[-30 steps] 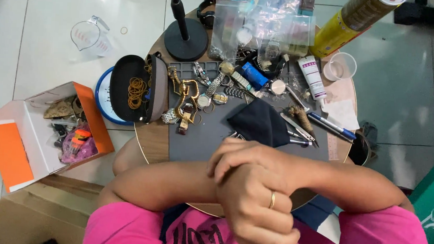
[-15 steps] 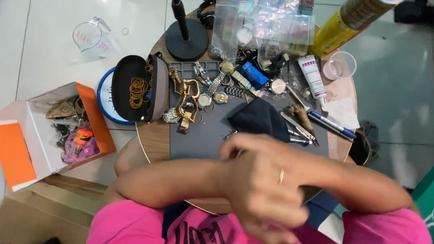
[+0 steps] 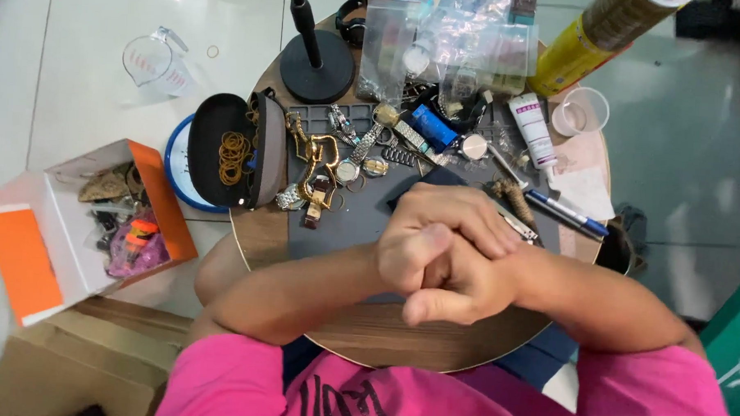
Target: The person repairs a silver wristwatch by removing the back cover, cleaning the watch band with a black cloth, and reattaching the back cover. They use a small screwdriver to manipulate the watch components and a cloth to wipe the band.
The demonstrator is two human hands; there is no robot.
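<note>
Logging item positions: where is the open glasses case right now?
In the head view, the open glasses case lies at the round table's left edge, holding rubber bands.

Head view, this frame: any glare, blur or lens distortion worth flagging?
Head view: sharp overall, no motion blur on the clasped hands; soft glare on the white floor tiles and on the clear plastic bags; wide-angle bending at the edges, where the yellow cylindrical can leans outward; lighting even, shadows faint.
</note>
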